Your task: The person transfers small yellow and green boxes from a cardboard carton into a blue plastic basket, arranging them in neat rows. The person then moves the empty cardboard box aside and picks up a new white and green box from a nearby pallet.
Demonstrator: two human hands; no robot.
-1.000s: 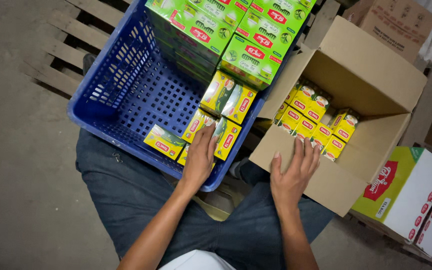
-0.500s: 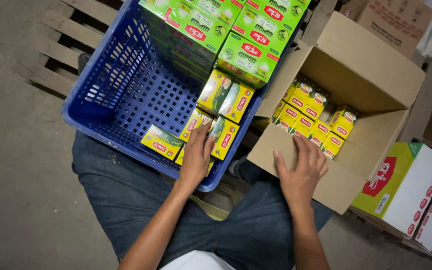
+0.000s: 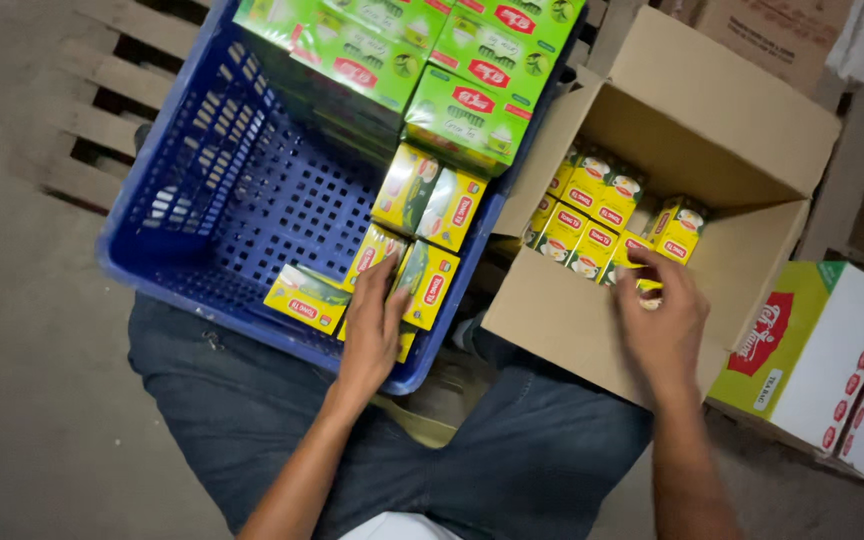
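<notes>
Far left, bare grey concrete floor (image 3: 22, 300) and the rough slats of a wooden pallet (image 3: 92, 130). On it sits the blue plastic crate (image 3: 202, 170), its walls and base a grid of slots, glossy and rigid. The far end of the crate carries a stack of large green cartons (image 3: 422, 60), flat-sided with shiny printed faces. Lower down, small yellow-green boxes (image 3: 430, 205) lie on the crate floor, slim cardboard rectangles, two side by side and more nearer the front wall, one of them lying apart to the left.

The left hand (image 3: 372, 335) is down inside the crate at its near wall, fingers stretched flat and close together over the small boxes there, palm pressing on them; nothing is gripped, it rests on top. Below it, dark denim trousers (image 3: 252, 430), creased over the knees.

Moving right: an open brown carton (image 3: 712, 130), matte corrugated board, flaps folded out, standing just beside the crate. Inside, yellow packs (image 3: 592, 200) stand upright in tight rows along the left half. The right hand (image 3: 664, 325) hovers over the carton's near edge, blurred, fingers curled loosely at a yellow pack; whether it truly grips one I cannot tell.

Far right, a white and green case (image 3: 812, 350) lies tilted beside the carton.
</notes>
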